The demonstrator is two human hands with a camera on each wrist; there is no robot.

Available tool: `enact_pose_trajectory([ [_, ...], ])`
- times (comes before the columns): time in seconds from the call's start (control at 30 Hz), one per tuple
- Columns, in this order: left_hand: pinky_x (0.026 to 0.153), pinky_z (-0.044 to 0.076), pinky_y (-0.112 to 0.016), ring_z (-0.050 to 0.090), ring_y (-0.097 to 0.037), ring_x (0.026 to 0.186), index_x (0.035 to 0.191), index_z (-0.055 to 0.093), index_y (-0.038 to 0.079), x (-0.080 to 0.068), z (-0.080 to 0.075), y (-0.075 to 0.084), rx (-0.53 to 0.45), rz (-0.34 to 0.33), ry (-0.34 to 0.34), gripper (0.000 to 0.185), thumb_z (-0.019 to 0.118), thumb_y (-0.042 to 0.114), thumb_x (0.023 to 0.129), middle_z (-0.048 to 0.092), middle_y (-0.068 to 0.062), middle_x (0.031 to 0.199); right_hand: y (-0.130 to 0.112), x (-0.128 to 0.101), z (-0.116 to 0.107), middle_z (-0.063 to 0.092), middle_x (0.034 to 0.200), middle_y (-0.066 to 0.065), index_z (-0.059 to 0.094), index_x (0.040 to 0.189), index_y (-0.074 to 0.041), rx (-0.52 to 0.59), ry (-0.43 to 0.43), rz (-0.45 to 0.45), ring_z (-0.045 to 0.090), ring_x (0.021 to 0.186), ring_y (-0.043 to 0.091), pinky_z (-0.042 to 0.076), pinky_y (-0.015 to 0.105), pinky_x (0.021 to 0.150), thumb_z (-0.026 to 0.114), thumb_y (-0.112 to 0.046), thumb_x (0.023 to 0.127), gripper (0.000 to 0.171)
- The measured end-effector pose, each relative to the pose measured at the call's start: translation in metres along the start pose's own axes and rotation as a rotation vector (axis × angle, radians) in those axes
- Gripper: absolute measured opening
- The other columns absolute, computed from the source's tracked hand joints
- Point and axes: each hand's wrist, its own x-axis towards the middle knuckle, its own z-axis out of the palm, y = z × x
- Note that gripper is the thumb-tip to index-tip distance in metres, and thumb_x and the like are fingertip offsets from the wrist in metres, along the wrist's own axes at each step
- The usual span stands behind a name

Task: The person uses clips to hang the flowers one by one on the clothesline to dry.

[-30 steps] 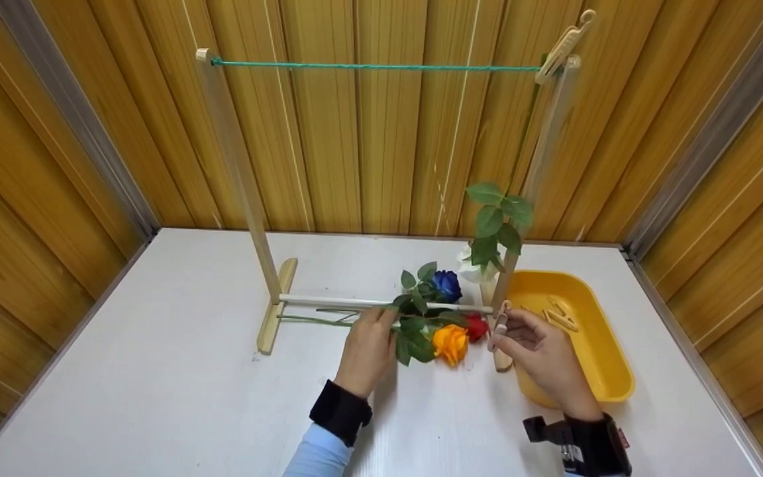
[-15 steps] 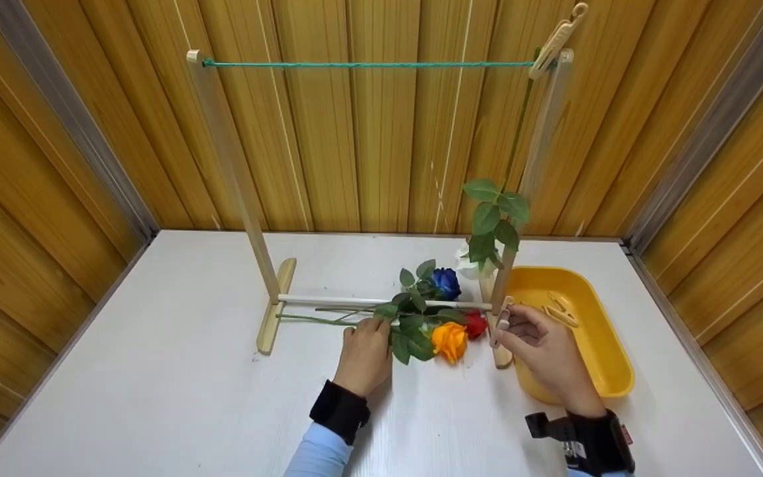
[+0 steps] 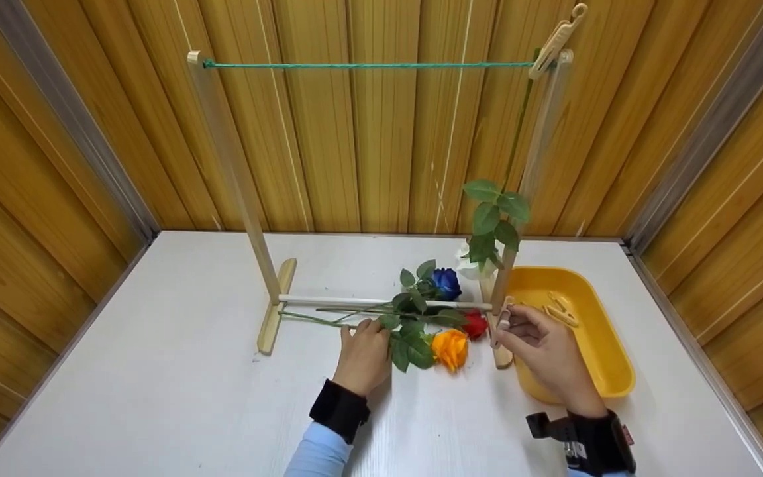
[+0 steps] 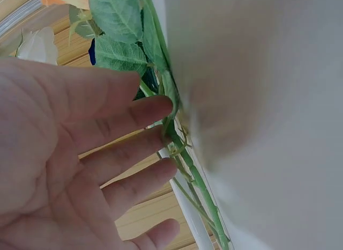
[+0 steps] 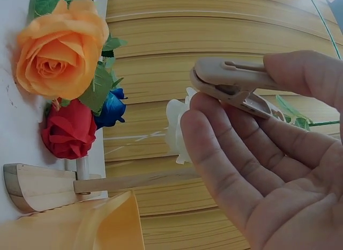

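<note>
1. The rack (image 3: 237, 185) stands on the bench (image 3: 156, 371), with a green cord (image 3: 368, 65) strung between the tops of its two posts.
2. In front of the rack's bottom rail, the left hand (image 3: 365, 358) reaches in, its fingers loosely extended and slightly apart, tips against a green stem (the wrist view shows the palm uncurled).
3. The orange rose (image 3: 450, 350) lies in front of that rail, nearer the rack's right foot than its left, with leaves beside the left hand.
4. Close by the rack's right foot, the right hand (image 3: 547, 358) pinches the held peg (image 5: 230, 75) between thumb and fingers, up off the bench.
5. The red rose (image 3: 475, 325) lies just in front of the rail, near the rack's right foot.
6. The blue rose (image 3: 446, 283) lies behind the rail (its leaves sit to its left).
7. The white rose (image 3: 476, 262) hangs head down beside the rack's right post, its stem clipped to the cord by the upper peg (image 3: 557, 41).
8. To the right of the rack's right foot sits the yellow tray (image 3: 603, 354), with loose pegs (image 3: 560, 313) lying in it.
9. Behind the rack rises a wood-patterned wall (image 3: 381, 165).
</note>
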Motion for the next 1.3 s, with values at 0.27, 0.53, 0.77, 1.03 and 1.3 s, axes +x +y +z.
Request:
enact_pose_trajectory([
  [0.27, 0.098, 0.044, -0.065, 0.063, -0.03, 0.111, 0.083, 0.075, 0.003, 0.001, -0.005, 0.0, -0.069, 0.01, -0.094, 0.014, 0.065, 0.005, 0.092, 0.07, -0.008, 0.109, 0.0, 0.0, 0.001, 0.07, 0.103, 0.015, 0.065, 0.125, 0.009, 0.027, 0.007, -0.016, 0.067, 0.086, 0.008, 0.056, 0.016, 0.078, 0.076, 0.004, 0.09, 0.037],
  [0.53, 0.098, 0.046, -0.058, 0.063, -0.027, 0.1, 0.084, 0.075, 0.003, 0.004, -0.016, 0.005, -0.149, 0.073, -0.181, 0.016, 0.061, -0.001, 0.089, 0.066, -0.003, 0.1, 0.0, -0.001, 0.001, 0.071, 0.106, 0.017, 0.064, 0.127, 0.012, 0.038, 0.021, -0.029, 0.067, 0.086, 0.006, 0.056, 0.017, 0.076, 0.076, 0.005, 0.089, 0.04],
  [0.77, 0.078, 0.054, -0.037, 0.065, -0.022, 0.09, 0.088, 0.079, 0.006, 0.006, -0.019, 0.018, -0.157, 0.176, -0.23, 0.016, 0.065, 0.001, 0.092, 0.069, -0.002, 0.1, 0.001, 0.0, 0.001, 0.071, 0.107, 0.017, 0.064, 0.127, 0.011, 0.035, 0.017, -0.032, 0.067, 0.087, 0.006, 0.056, 0.016, 0.078, 0.076, 0.004, 0.09, 0.039],
  [1.03, 0.076, 0.055, -0.035, 0.067, -0.02, 0.092, 0.092, 0.08, 0.008, 0.004, -0.012, 0.031, -0.101, 0.25, -0.214, 0.013, 0.068, 0.005, 0.093, 0.072, 0.001, 0.104, 0.001, -0.001, 0.002, 0.071, 0.104, 0.018, 0.066, 0.124, 0.012, 0.061, 0.021, -0.052, 0.068, 0.085, 0.007, 0.057, 0.018, 0.077, 0.076, 0.007, 0.088, 0.037],
  [1.3, 0.075, 0.054, -0.036, 0.065, -0.023, 0.088, 0.099, 0.076, 0.006, 0.004, -0.015, 0.03, -0.113, 0.192, -0.146, 0.014, 0.07, 0.001, 0.086, 0.069, -0.005, 0.1, 0.0, 0.0, 0.001, 0.071, 0.106, 0.019, 0.066, 0.125, 0.01, 0.04, -0.003, -0.03, 0.068, 0.087, 0.007, 0.057, 0.017, 0.078, 0.075, 0.005, 0.09, 0.037],
])
